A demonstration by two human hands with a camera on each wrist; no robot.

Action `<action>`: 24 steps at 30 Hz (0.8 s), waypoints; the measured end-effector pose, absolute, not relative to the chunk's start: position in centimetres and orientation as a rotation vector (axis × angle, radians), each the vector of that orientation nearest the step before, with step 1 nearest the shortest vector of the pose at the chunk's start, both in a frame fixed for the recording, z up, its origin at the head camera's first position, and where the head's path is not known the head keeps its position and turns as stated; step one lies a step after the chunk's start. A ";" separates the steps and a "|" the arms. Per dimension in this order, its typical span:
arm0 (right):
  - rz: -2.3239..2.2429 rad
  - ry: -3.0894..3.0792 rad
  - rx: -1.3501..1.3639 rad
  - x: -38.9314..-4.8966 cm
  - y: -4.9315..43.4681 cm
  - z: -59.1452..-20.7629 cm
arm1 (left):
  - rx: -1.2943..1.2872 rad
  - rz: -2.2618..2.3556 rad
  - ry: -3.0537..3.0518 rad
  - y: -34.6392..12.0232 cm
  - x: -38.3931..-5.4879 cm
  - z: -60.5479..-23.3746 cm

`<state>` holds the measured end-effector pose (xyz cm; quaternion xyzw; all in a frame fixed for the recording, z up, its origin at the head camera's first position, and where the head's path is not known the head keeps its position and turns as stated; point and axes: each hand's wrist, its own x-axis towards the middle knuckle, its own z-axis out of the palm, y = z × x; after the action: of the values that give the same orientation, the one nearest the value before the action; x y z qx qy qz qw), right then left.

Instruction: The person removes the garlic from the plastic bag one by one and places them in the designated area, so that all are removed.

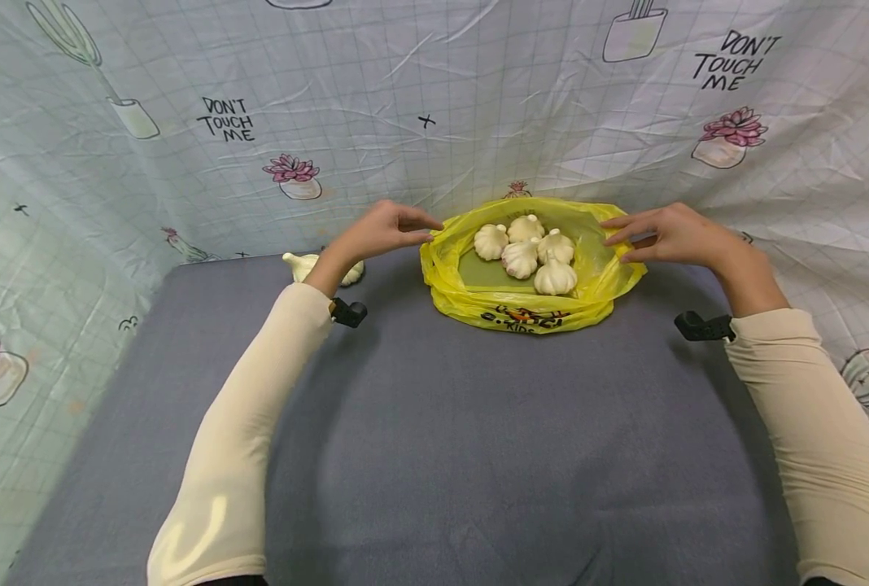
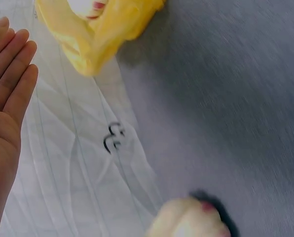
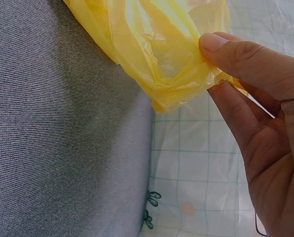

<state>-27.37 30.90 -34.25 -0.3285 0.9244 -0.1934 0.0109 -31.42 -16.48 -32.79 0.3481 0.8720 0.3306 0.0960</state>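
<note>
A yellow plastic bag (image 1: 588, 313) with dark printing on its front lies toward the back of the table, its mouth spread wide. Several garlic bulbs (image 1: 520, 259) sit together inside it. At the bag's left rim is my left hand (image 1: 390, 228), its fingers extended; the left wrist view shows this palm (image 2: 4, 128) with straight fingers beside the yellow plastic (image 2: 100, 44). My right hand (image 1: 679, 234) pinches the right rim between thumb and fingers, plainly seen on the plastic (image 3: 157, 59) in the right wrist view.
Behind my left wrist, more garlic (image 1: 301, 265) lies on the table, partly covered by the arm; a bulb (image 2: 189, 219) also shows low in the left wrist view. A grey cloth (image 1: 478, 439) covers the table. A printed curtain (image 1: 376, 98) hangs close behind the bag.
</note>
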 end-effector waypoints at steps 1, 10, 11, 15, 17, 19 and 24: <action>-0.606 2.882 -1.025 -27.4 30.9 -34.3 | 1.031 0.988 2.577 -16.1 -31.5 -32.8; -0.599 2.867 -1.012 -27.3 31.0 -34.3 | 1.048 0.995 2.543 -13.2 -32.5 -33.2; -0.598 2.866 -1.013 -27.3 31.0 -34.3 | 1.054 0.993 2.537 -13.0 -32.6 -33.3; -0.607 2.864 -1.015 -27.2 30.9 -34.3 | 1.049 0.992 2.509 -12.4 -32.9 -33.5; -0.613 2.858 -1.024 -27.3 30.9 -34.4 | 1.037 0.988 2.502 -12.1 -33.1 -33.6; -0.619 2.855 -1.028 -27.3 30.9 -34.4 | 1.031 0.979 2.493 -11.9 -33.4 -33.8; -0.627 2.850 -1.026 -27.3 30.8 -34.4 | 1.050 0.956 2.470 -10.8 -33.8 -34.1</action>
<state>-27.29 30.83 -34.39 -0.3315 0.9211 -0.2027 0.0244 -33.85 -10.82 -34.06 0.3646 0.8576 0.3321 0.1458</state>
